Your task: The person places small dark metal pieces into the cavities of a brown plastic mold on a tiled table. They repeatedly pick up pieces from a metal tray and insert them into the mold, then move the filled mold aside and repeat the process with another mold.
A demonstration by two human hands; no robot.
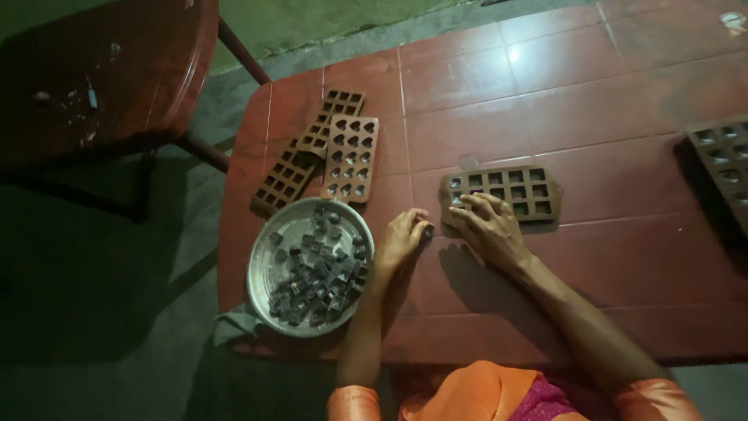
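Observation:
A brown silicone mould [510, 189] with square cells lies on the red tiled table [592, 101]. My right hand [487, 224] rests palm down on the mould's near left corner, fingers pressing its edge. My left hand [403, 238] sits just left of it, fingers curled around a small dark chocolate piece at the fingertips. A round metal plate [269, 269] holding several dark chocolate pieces stands to the left of my left hand.
A heart-cell mould [352, 158] lies behind the plate, overlapping two square-cell moulds [300, 160]. Another mould [725, 160] sits at the table's right edge. A dark red plastic chair [101, 70] stands at the far left. A cloth [234, 323] peeks from under the plate.

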